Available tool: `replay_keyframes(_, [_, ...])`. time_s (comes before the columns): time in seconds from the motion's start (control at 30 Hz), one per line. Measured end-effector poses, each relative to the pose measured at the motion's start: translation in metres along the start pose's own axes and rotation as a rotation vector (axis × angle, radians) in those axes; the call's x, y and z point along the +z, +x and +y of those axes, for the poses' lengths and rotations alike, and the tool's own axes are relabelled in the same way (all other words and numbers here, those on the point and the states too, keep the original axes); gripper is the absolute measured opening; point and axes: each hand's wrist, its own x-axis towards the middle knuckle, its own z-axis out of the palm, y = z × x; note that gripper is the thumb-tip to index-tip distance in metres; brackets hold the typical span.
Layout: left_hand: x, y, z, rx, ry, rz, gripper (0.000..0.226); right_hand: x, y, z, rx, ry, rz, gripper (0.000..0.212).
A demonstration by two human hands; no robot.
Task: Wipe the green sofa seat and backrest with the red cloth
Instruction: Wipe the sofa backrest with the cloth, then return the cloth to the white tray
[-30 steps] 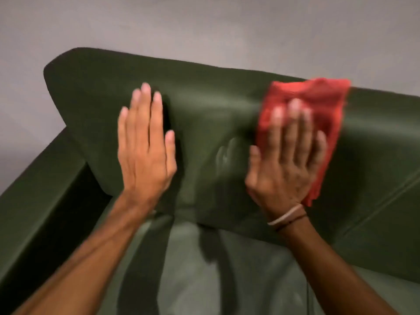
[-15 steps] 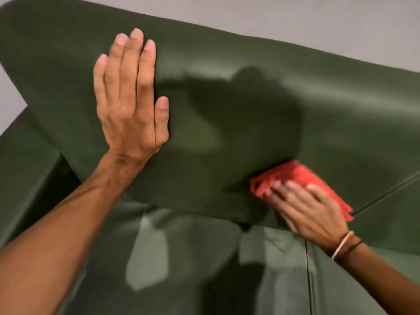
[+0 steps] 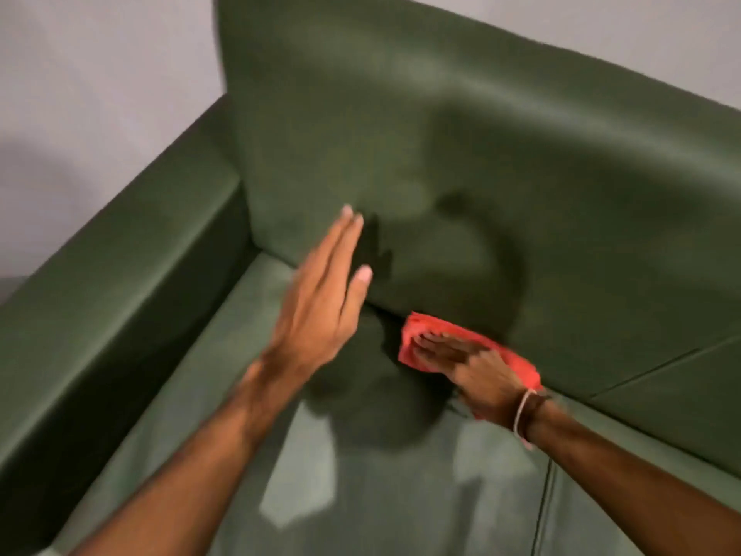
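Red cloth [image 3: 417, 335]: lying bunched at the crease where the backrest meets the seat, at about four o'clock from frame centre, with the right hand pressing on it.
Armrest [image 3: 120, 274]: running along the left edge, from seven o'clock up toward eleven o'clock.
Left hand [image 3: 320, 298]: stretching flat with fingers straight and close together, thumb apart, gripping nothing; whether the fingertips are touching the backrest cannot be told through the blur.
Seat [image 3: 361, 495]: filling the lower frame, carrying shadows beneath both forearms.
Backrest [image 3: 441, 134]: rising from centre to one o'clock.
Right hand [image 3: 473, 367]: lying palm-down, fingers extended toward nine o'clock, pinning the cloth rather than closing around it.
Wristbands [image 3: 525, 415]: circling the right wrist.
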Motion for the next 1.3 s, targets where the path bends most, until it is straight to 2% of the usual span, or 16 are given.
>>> replay_keyframes(0.03, [-0.007,-0.030,-0.002,-0.155,-0.119,-0.093,0.056,-0.002,-0.003,-0.020,0.131,0.384,-0.096,0.072])
replay_keyframes(0.13, [-0.043,-0.105,-0.017,-0.701,-0.598,-0.278,0.071,-0.013,0.010,-0.082,0.395,1.355,-0.103,0.053])
replay_keyframes(0.2, [-0.087,-0.153,-0.034,-0.895,-0.871,-0.291,0.072,-0.025,0.037,-0.149,0.380,1.711,-0.263,0.047])
replay_keyframes(0.27, [-0.132,-0.201,-0.052,-0.958,-1.021,-0.231,0.059,-0.041,0.064,-0.221,0.283,1.924,-0.448,0.044])
replay_keyframes(0.37, [-0.212,-0.284,-0.091,-1.008,-0.895,0.060,0.034,-0.061,0.109,-0.337,0.221,1.943,-0.706,0.055])
replay_keyframes(0.43, [-0.260,-0.336,-0.119,-1.057,-0.732,0.230,0.027,-0.069,0.136,-0.400,0.158,1.774,-0.813,0.051])
replay_keyframes(0.53, [-0.333,-0.423,-0.158,-1.129,-0.565,0.445,0.028,-0.074,0.180,-0.495,0.080,1.292,-0.780,0.036])
replay_keyframes(0.6, [-0.370,-0.469,-0.180,-1.158,-0.501,0.541,0.024,-0.075,0.198,-0.530,0.159,1.039,-0.737,0.012])
replay_keyframes(0.67, [-0.406,-0.510,-0.204,-1.162,-0.483,0.645,0.023,-0.068,0.201,-0.547,0.289,0.941,-0.690,0.018])
replay_keyframes(0.8, [-0.456,-0.544,-0.240,-1.122,-0.639,0.725,0.021,-0.063,0.187,-0.563,0.486,1.107,-0.547,0.009])
replay_keyframes(0.83, [-0.463,-0.544,-0.248,-1.106,-0.703,0.741,0.019,-0.063,0.185,-0.574,0.483,1.115,-0.557,0.022])
replay_keyframes(0.93, [-0.481,-0.532,-0.271,-1.086,-0.919,0.762,0.023,-0.066,0.194,-0.623,0.337,1.256,-0.562,0.053])
replay_keyframes(1.0, [-0.493,-0.519,-0.289,-1.072,-1.035,0.720,0.024,-0.064,0.226,-0.664,0.179,1.381,-0.521,0.062])
replay_keyframes(1.07, [-0.502,-0.509,-0.306,-1.057,-1.144,0.683,0.019,-0.062,0.272,-0.700,0.149,1.571,-0.623,0.065])
replay_keyframes(1.17, [-0.513,-0.498,-0.340,-1.064,-1.280,0.689,0.022,-0.052,0.339,-0.733,0.242,1.789,-0.889,0.065])
replay_keyframes(1.3, [-0.509,-0.491,-0.400,-1.263,-1.148,0.745,0.041,-0.028,0.410,-0.735,0.173,1.687,-0.680,0.038])
